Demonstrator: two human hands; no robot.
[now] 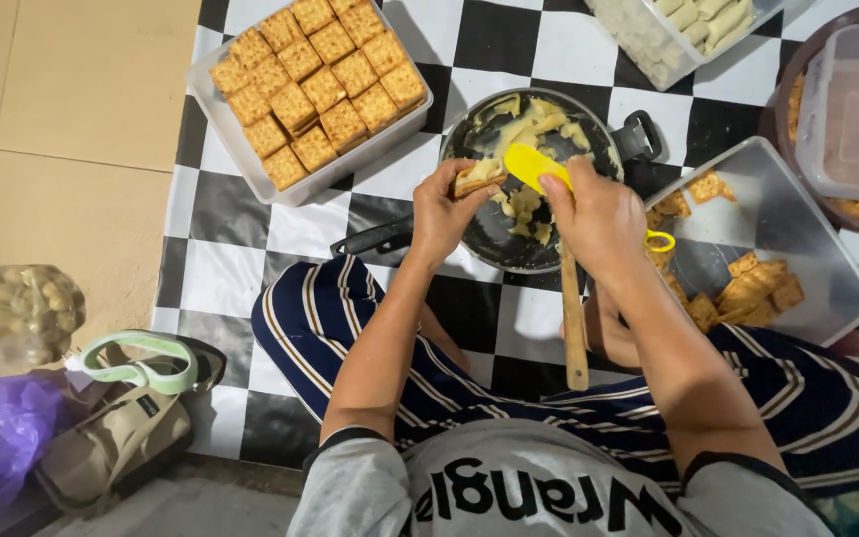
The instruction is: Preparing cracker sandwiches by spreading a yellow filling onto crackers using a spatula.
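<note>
The fingers of the left hand are curled shut around a square cracker. The cracker sits tilted over the near-left rim of the black pan. Pale yellow cream lies on top of it.

The right hand is closed around a spatula with a yellow head and a long wooden handle. The yellow head sits over the pan, just to the right of the cracker and almost touching it. The handle runs from the pan back toward the person's lap, so the spatula's long line points away from the body. I think the spatula hand is the one that has to do the work, as its head is right beside the cracker.

More cream is stuck to the inside of the pan. Left of the pan and further away is a clear tub full of filled crackers in neat rows. Right of the pan is a metal tray with loose plain crackers.
</note>
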